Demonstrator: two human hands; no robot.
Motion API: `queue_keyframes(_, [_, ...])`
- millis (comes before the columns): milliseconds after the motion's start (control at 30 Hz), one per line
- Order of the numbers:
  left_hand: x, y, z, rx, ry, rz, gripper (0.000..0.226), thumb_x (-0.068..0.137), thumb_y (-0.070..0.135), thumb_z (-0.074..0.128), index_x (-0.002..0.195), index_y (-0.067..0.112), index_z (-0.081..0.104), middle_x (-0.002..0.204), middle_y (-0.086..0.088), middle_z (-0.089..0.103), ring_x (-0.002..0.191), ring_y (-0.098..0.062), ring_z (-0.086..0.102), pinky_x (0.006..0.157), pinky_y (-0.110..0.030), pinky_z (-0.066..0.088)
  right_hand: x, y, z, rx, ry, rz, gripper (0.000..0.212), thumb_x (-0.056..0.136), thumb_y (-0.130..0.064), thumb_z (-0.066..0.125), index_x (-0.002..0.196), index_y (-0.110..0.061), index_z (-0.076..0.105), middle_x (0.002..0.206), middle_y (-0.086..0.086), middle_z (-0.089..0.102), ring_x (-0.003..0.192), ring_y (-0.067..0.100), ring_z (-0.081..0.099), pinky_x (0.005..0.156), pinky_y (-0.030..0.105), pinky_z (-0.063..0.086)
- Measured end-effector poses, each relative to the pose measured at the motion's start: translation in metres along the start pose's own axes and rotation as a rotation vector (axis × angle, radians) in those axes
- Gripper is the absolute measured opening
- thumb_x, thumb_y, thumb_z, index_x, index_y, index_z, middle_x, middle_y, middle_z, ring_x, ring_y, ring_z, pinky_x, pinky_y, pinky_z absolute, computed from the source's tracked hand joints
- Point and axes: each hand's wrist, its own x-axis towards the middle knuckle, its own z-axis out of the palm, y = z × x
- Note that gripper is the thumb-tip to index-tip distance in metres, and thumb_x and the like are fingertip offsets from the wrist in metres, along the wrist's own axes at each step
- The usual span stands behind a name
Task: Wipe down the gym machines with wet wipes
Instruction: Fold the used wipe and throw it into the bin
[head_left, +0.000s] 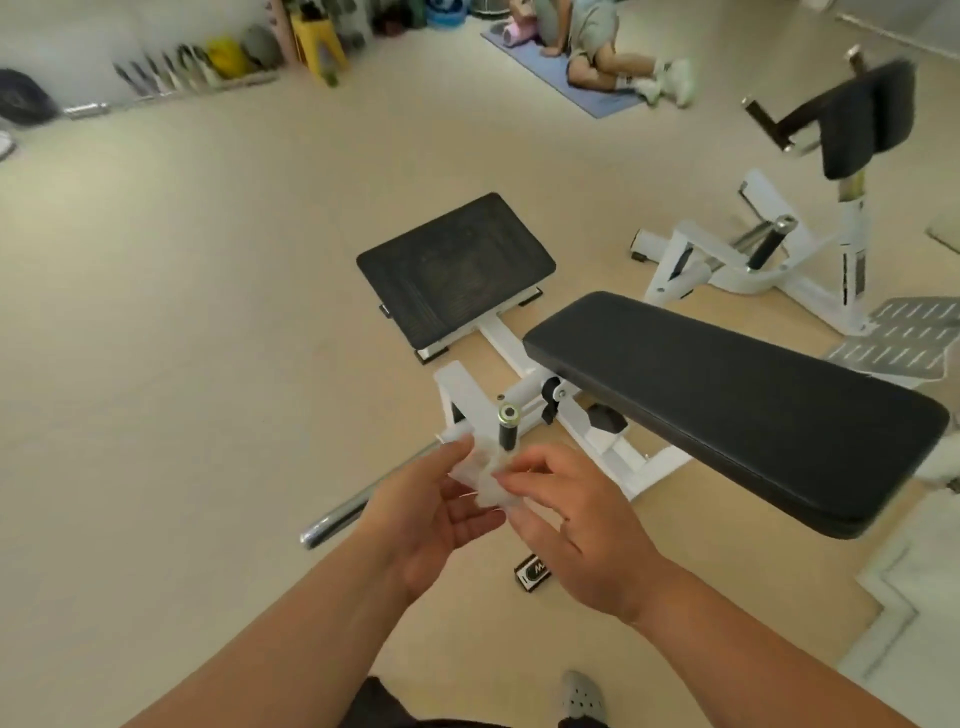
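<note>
Item: wet wipe (483, 480), white, crumpled, held in the air between both hands, in front of the white machine frame (467, 400) and just below its short black-sleeved peg (507, 428). Left hand (431, 514): palm turned up, thumb and fingers closed on the wipe's left side. Right hand (576, 525): back of hand up, fingers (511, 475) curled and pinching the wipe's right edge. Machine: long black pad (727, 405) to the right of the hands, raised on the white frame; black ribbed foot plate (457, 270) at the frame's far end, low to the floor (182, 312). Chrome bar (353, 509) lying on the floor, left of the hands. Second white machine (753, 260) with black upright pad (867, 119), far right. Background: a person seated on a blue mat (524, 62); yellow stool (317, 47) by the wall.
</note>
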Motion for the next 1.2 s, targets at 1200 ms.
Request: queue_keyframes(1200, [0.255, 0.695, -0.383, 1.212, -0.021, 0.459, 0.037, 0.095, 0.032, 0.058, 0.132, 0.034, 0.056, 0.133, 0.010, 0.057, 0.105, -0.009, 0.062, 0.090, -0.031, 0.052, 0.720, -0.174, 0.288, 0.029, 0.336, 0.360, 0.027, 0.096, -0.007, 0.064, 0.090, -0.033, 0.071, 0.092, -0.014, 0.065, 0.083, 0.008, 0.065, 0.075, 0.026, 0.055])
